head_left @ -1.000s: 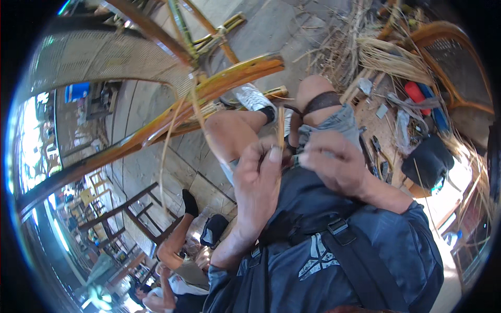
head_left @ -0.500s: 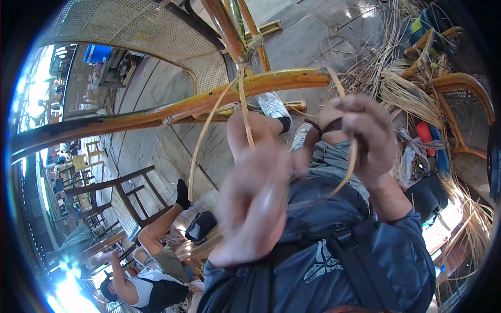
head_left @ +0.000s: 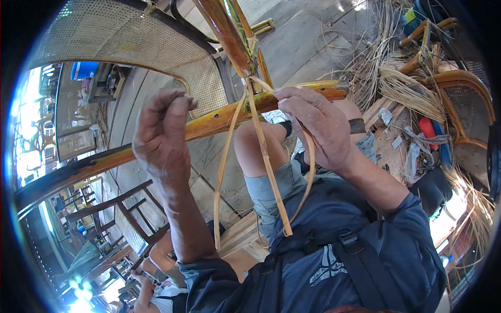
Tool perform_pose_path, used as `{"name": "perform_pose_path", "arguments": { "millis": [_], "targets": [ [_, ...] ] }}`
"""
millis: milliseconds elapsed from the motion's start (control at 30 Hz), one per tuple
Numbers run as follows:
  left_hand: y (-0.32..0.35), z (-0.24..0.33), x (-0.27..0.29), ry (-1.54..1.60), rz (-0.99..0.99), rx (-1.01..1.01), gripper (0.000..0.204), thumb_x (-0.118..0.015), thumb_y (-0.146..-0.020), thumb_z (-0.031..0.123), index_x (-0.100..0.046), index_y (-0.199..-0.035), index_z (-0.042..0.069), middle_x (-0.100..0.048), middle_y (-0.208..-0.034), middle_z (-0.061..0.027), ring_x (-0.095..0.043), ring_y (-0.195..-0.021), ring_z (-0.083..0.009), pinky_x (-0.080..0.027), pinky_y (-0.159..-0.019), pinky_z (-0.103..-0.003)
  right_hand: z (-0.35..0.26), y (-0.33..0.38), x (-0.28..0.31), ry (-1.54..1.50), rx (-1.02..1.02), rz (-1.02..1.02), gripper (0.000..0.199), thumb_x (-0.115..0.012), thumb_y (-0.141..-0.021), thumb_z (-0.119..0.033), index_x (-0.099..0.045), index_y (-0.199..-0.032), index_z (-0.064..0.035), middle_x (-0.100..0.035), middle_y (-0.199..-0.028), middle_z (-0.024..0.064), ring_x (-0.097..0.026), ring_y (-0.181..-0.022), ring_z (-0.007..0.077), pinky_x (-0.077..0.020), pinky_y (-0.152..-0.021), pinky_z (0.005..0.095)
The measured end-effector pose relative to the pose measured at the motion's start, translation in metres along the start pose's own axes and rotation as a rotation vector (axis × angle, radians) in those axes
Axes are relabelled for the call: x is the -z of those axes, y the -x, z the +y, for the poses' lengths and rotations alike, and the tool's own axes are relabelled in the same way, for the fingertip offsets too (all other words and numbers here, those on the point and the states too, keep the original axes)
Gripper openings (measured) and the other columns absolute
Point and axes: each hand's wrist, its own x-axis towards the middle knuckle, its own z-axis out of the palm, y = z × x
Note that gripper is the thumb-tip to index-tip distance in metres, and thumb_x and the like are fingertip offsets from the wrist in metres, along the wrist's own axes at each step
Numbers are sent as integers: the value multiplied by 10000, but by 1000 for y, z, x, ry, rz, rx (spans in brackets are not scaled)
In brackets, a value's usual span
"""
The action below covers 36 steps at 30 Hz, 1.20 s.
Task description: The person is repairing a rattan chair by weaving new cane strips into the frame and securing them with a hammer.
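Binding work on a cane chair frame, early-to-mid stage by the look of it. Joint [head_left: 249, 62] where the upright pole [head_left: 224, 31] crosses the curved rail [head_left: 209, 122] has a few wraps of cane on it already, but three loose strip ends hang down from there, so the lashing isn't finished or tied off.

Right hand [head_left: 318, 125]: grip closed, thumb & fingers pinching a cane strip [head_left: 308, 172] right at the rail, just beside the joint; strip loops down below the wrist and back up toward the wrap. Middle strip [head_left: 269, 167] hangs straight, free end near the chest. Left-most strip [head_left: 222, 177] dangles loose, untouched.

Left hand [head_left: 164, 135]: raised, fingers curled into a loose fist, near the rail w/o clearly touching it; can't tell if it holds anything, nothing visible in it.

Woven cane panel [head_left: 120, 41] on the chair back looks complete. Left to do, judging from the loose ends: more wraps, tightening, trimming. Spare cane bundle [head_left: 407, 88] lies on the floor at right, near another chair [head_left: 464, 99]. Second person [head_left: 151, 281] sits below, apart.
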Motion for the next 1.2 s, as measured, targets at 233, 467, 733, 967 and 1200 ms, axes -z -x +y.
{"name": "perform_pose_path", "arguments": {
  "millis": [233, 467, 733, 967, 1200],
  "targets": [
    [-15, -18, -17, 23, -93, 139, 151, -577, -855, 14, -583, -1001, -21, -614, -900, -60, -590, -805, -107, -482, -757, -232, 3, -15, -4, 94, 47, -80, 334, -626, -713, -68, -535, -1031, -19, -562, -971, 144, -570, -867, 311, -462, -771, 390],
    [-23, -27, -23, -61, -248, 201, 132, -598, -848, 46, -606, -967, -10, -620, -864, -30, -567, -812, -76, -457, -745, -207, 2, -21, -17, 320, -44, -200, 325, -628, -710, -132, -554, -1022, -81, -588, -985, 82, -571, -930, 250, -410, -844, 374],
    [-23, -35, -27, -156, -327, 187, 128, -610, -828, 61, -608, -947, 15, -620, -808, -39, -577, -745, -78, -470, -689, -224, 1, -26, -20, 370, -86, -233, 232, -586, -760, -180, -579, -959, -64, -611, -978, 93, -585, -918, 263, -413, -777, 363],
    [-28, -28, -33, -283, -451, 276, 152, -578, -859, 132, -589, -957, 15, -624, -802, -83, -608, -721, -123, -474, -670, -245, 5, -29, -13, 332, -61, -278, 318, -605, -712, -162, -561, -1009, -57, -611, -960, 104, -596, -903, 260, -422, -762, 365],
    [-29, -36, -29, -125, -343, 233, 164, -596, -847, 93, -594, -992, 17, -627, -798, -50, -586, -741, -90, -478, -675, -234, 3, -30, -19, 378, -77, -241, 303, -603, -712, -149, -565, -998, -54, -614, -951, 105, -600, -887, 258, -423, -743, 366]
  ]
}}
